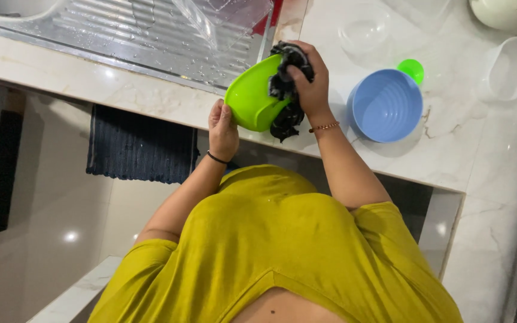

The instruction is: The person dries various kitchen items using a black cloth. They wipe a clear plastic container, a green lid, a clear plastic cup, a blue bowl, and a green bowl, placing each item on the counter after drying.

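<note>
My left hand [222, 127] grips the near rim of a bright green plastic bowl [251, 96], thumb over the edge, holding it tilted on its side so that its hollow faces my right. My right hand [309, 81] is clenched around a dark, crumpled cloth [283, 90], pressing it against the inside of the bowl; part of the cloth hangs down below the bowl's lower edge. I hold the bowl in the air just over the front edge of the white marble bench [450, 149], not resting on it.

A thin black band sits on my left wrist and a beaded bracelet [324, 126] on my right.

Just beside my right forearm, on the bench, stands a light blue ribbed bowl [385, 106], open side up. Touching its far rim is a small green cup [411, 69]. Further back lie a clear round lid or dish [363, 29] and, to the right, a clear oblong container [510, 67], well apart from the blue bowl. A cream-coloured vessel [507, 12] shows at the top corner.

To my left is the wet steel draining board [121, 33] of the sink, beaded with drops, with a clear plastic container [222, 21] tipped on it. Below the bench hangs a dark blue towel [142, 143]. I am wearing an olive-yellow top [270, 239].
</note>
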